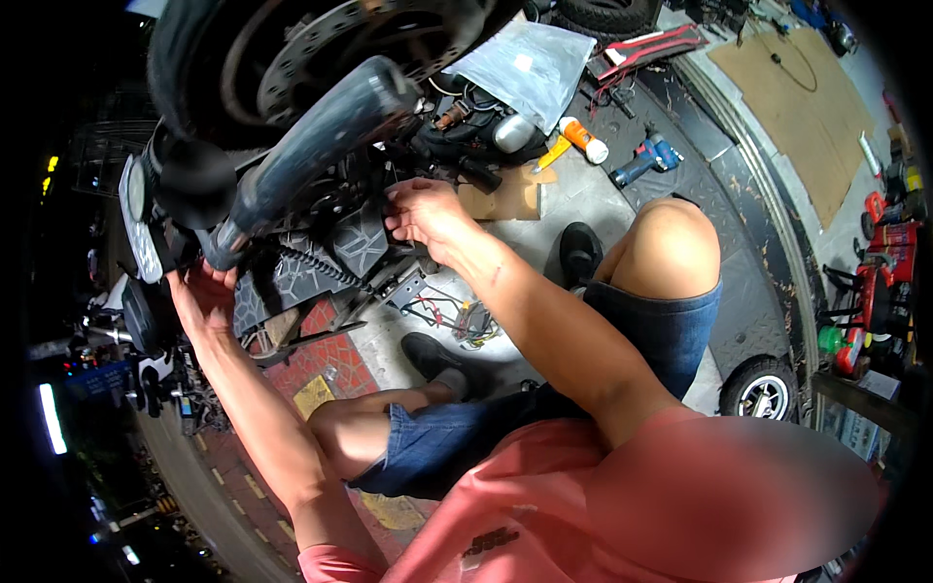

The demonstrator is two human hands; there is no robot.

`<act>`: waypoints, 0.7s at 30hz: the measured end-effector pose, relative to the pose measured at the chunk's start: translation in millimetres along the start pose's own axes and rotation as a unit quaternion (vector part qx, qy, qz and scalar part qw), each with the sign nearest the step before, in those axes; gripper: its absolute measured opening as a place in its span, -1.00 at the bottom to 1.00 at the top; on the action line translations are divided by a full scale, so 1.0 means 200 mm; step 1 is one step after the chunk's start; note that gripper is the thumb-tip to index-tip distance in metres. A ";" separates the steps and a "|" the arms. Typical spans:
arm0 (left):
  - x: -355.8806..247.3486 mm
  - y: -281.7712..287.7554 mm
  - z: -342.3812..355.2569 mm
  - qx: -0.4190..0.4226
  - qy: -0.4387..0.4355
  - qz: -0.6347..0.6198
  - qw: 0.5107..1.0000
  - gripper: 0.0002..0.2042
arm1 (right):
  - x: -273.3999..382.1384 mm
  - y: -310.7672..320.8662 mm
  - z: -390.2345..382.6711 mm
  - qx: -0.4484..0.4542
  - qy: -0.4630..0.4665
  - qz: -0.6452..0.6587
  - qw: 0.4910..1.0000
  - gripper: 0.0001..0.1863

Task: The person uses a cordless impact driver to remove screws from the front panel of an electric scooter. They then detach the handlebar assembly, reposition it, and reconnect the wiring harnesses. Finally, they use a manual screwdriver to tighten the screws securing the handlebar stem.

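Under the lifted scooter (pixel 292 165), the left hand (pixel 199 291) is reaching up behind the grey fork leg (pixel 311 146), its fingers curling around dark parts there; what it is gripping is hidden, so I cannot tell whether that grip is closing on anything. The right hand (pixel 423 212) is resting on the patterned black panel (pixel 340 253), its fingertips pressing together on the panel's upper edge, pinching it. The panel is sitting just below the wheel (pixel 292 49) and between the two hands, its lower end running into a red frame part that is hard to make out. The wheel is being cut off by the top edge, showing only its tyre and brake disc. Loose wires (pixel 457 316) are hanging beside a metal bracket under the right wrist. The person's knees and black shoe (pixel 580 255) are crowding the floor below the panel. Open floor is lying to the right, where a blue drill (pixel 646 160), a white tube (pixel 583 139) and a cardboard scrap (pixel 510 197) are sitting well apart from the hands. A small wheel (pixel 763 389) is standing near the right knee.
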State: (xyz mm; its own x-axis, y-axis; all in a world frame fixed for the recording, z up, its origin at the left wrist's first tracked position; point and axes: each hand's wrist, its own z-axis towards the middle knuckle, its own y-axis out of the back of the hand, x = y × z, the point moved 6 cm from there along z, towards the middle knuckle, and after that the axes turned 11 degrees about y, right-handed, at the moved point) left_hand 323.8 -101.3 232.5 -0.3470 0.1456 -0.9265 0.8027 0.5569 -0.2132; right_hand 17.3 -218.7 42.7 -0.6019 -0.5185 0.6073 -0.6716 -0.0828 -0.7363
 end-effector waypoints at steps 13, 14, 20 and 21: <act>0.26 -0.60 -0.54 -0.222 -0.220 0.460 0.831 -0.77 | -0.21 -0.10 0.13 0.047 -0.096 0.023 0.994 -0.86; 0.35 -0.76 -0.53 -0.128 -0.160 0.523 0.827 -0.82 | -0.19 -0.09 0.13 0.052 -0.100 0.024 0.993 -0.85; 0.54 -1.40 -0.48 0.050 -0.148 0.898 0.411 -0.46 | -0.17 -0.07 0.16 0.108 -0.132 0.055 0.984 -0.86; 0.55 -1.40 -0.44 0.037 -0.149 0.915 0.373 -0.41 | -0.19 -0.08 0.17 0.121 -0.140 0.076 0.980 -0.86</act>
State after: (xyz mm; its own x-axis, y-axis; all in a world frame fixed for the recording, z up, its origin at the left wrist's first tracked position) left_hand 17.7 -168.8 217.5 0.8751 0.1233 0.4679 -0.4224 -0.2772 0.8630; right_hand 65.4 -226.2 20.8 -0.5217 -0.7512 0.4044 -0.4410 -0.1684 -0.8816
